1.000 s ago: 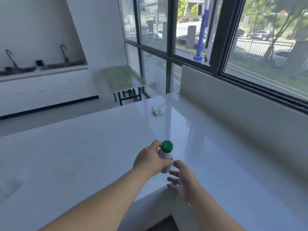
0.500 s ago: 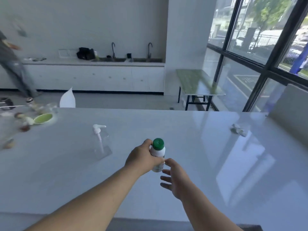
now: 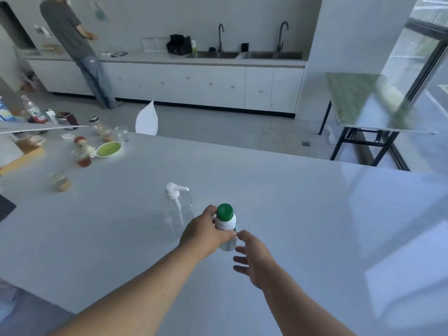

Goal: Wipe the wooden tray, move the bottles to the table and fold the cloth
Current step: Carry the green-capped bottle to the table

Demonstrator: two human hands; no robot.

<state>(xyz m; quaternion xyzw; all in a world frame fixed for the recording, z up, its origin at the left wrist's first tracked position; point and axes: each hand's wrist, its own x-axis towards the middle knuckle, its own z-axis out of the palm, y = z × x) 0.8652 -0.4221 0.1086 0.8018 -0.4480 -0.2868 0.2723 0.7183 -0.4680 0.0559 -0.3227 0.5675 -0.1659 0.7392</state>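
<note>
Left hand [image 3: 204, 232] wrapped round green-cap bottle [image 3: 226, 226], right hand [image 3: 253, 260] spread, empty, just beside. Risk imo: clipping clear pump bottle [image 3: 178, 209] just left of it while setting down on table [image 3: 303, 214].

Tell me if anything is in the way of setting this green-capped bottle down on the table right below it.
Nothing visible blocks it. The left hand holds the bottle over bare table. The pump bottle stands just to its left, and the open right hand hovers beside it, fingers near its base.
</note>
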